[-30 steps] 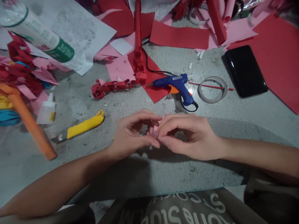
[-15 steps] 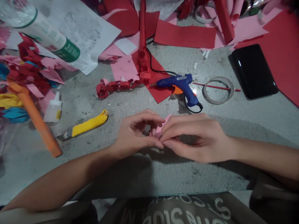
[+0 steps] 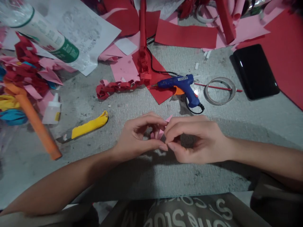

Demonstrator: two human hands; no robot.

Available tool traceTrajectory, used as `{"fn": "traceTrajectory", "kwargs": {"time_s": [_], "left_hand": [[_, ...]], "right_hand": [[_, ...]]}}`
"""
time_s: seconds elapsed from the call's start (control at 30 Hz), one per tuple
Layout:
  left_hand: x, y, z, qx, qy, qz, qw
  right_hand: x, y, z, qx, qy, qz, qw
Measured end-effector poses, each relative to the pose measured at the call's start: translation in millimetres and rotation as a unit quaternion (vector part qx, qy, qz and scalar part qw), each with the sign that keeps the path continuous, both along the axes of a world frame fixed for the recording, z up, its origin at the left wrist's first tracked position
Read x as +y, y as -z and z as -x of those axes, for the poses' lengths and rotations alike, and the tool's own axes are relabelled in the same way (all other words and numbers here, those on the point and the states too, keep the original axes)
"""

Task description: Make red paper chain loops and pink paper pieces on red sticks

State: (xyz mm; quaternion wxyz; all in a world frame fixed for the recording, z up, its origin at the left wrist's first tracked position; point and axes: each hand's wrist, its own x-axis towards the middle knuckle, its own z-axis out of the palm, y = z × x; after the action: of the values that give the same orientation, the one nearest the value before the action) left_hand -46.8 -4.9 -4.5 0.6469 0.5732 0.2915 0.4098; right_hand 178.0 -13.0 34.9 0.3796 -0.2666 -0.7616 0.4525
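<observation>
A small pink paper piece [image 3: 159, 133] is pinched between both my hands just above the grey table [image 3: 146, 176]. My left hand [image 3: 137, 137] curls its fingers and thumb round the paper's left side. My right hand [image 3: 196, 138] meets it fingertip to fingertip, thumb and forefinger closed on the paper's right side. Most of the paper is hidden behind my fingers; only a pink corner shows above them.
A blue glue gun [image 3: 182, 86] with its black cord lies beyond my hands, beside a tape ring [image 3: 220, 91] and a black phone [image 3: 257, 72]. A yellow utility knife [image 3: 86, 127], a glue bottle [image 3: 52, 110], an orange tube [image 3: 35, 121], a red paper chain [image 3: 118, 86] and red and pink sheets lie around.
My hands stay together on the pink paper; the fingers have shifted slightly and a pink corner now pokes up between them. The view has shifted a little.
</observation>
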Motion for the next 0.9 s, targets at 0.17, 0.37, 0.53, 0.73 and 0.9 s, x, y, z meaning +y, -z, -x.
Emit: {"fn": "traceTrajectory", "kwargs": {"time_s": [0.17,0.37,0.53,0.73,0.9], "left_hand": [[-0.7,0.1,-1.0,-0.005,0.002,0.002,1.000],[-1.7,1.2,-1.3,-0.001,0.001,0.005,1.000],[-3.2,0.0,-1.1,0.017,0.002,0.006,1.000],[-4.8,-2.8,-2.7,0.011,-0.035,0.008,0.999],[-9.0,-4.6,-4.0,0.035,-0.029,-0.008,0.999]], "right_hand": [[0.3,0.1,-0.9,0.003,0.000,0.008,1.000],[0.1,0.2,-0.3,0.007,0.012,0.023,1.000],[1.2,-1.2,-2.7,0.030,0.016,0.070,0.997],[3.0,4.0,-5.4,0.111,-0.050,0.271,0.955],[-1.9,-5.1,-31.0,0.139,-0.050,0.367,0.919]]}}
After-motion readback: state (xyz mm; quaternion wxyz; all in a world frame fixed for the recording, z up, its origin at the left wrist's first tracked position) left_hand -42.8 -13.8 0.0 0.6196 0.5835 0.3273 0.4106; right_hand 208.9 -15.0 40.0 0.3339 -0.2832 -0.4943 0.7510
